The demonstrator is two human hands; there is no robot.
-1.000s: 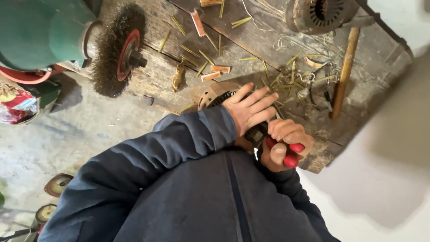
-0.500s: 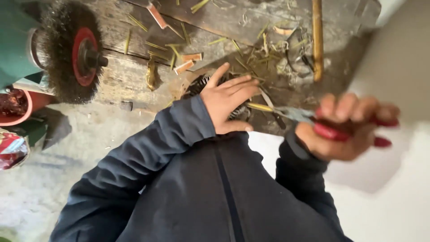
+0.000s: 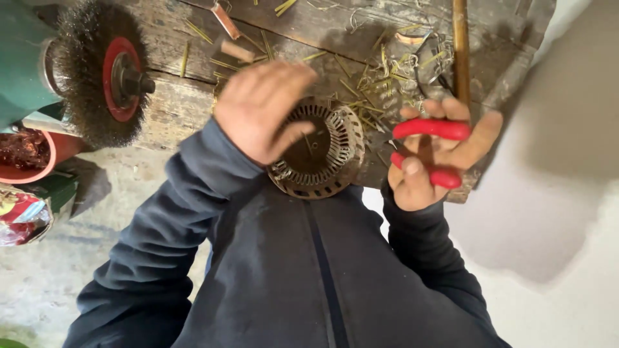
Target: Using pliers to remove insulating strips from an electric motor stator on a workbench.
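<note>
The left hand (image 3: 261,109) lies over the upper left rim of the motor shell (image 3: 319,151), fingers together and curled loosely on the metal (motion blur hides whether they grip or merely rest). The shell, a round slotted steel ring with a dark hollow centre, sits at the near edge of the wooden workbench (image 3: 174,106), partly overhanging toward the person's jacket (image 3: 309,270). The right hand (image 3: 435,154) is closed around the red handles of the pliers (image 3: 431,129), fingers wrapped over the upper handle and thumb pressed on the lower one, held just off the bench's near right corner. The shell looks heavy, rigid and sharp along its slots; the outer rim appears the safest place to hold it. The pliers' jaws are hidden behind the hand, so what they pinch, if anything, cannot be told. A wire brush wheel (image 3: 97,74) stands at the bench's left edge, and straw-coloured clippings (image 3: 361,77) litter the far side.
</note>
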